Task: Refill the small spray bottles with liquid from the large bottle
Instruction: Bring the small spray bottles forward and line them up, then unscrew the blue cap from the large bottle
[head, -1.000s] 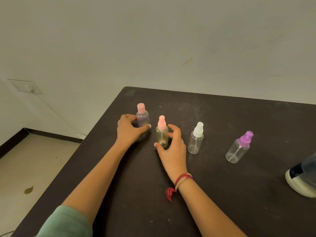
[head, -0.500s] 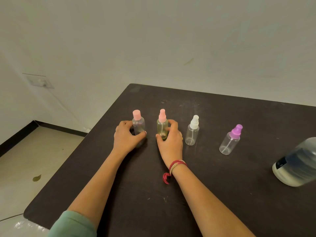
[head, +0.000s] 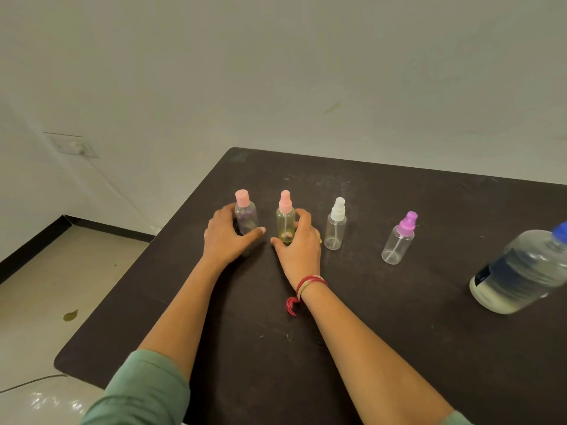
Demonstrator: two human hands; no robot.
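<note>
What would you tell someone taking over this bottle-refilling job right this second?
Left hand grips the pink-capped bottle; right hand grips the yellowish pink-topped spray bottle, both standing on the dark table.
White-topped spray bottle and purple-topped spray bottle stand to the right, looking empty.
Large blue-capped bottle of clear liquid sits far right, cap on.
Done: nothing opened or poured. Left: open, fill and reclose each small bottle.

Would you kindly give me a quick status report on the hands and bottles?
Left hand grips clear pink-capped bottle; right hand grips yellowish bottle. Large bottle capped, untouched. No obstruction seen.
</note>
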